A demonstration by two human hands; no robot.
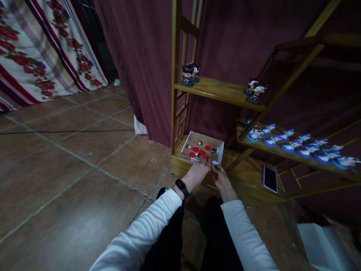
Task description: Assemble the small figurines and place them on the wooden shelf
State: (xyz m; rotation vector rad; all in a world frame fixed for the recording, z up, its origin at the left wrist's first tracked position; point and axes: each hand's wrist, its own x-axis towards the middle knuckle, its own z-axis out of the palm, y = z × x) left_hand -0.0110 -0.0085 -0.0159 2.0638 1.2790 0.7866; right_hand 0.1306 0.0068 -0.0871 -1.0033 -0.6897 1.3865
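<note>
Both hands meet at the near edge of a shallow cardboard box (188, 146) on the low wooden shelf. My left hand (197, 174), with a black band on the wrist, has its fingers pinched together over the box's front edge. Close beside it, the fingers of my right hand (222, 180) are closed on a small whitish piece (214, 163); its kind is too small to make out. Whether the left fingertips also grip that piece is hidden. Inside the box lie several red round pieces (208, 148) and several small dark-haired figure parts (199, 143).
Dark-haired figurines (187, 75) stand on the upper shelf (220, 90). Several blue-and-white figurines (290, 146) line the right shelf. A phone (270, 179) lies on the low shelf, right of my hands. A black cable (67, 131) crosses the tiled floor; a maroon curtain (135, 67) hangs behind.
</note>
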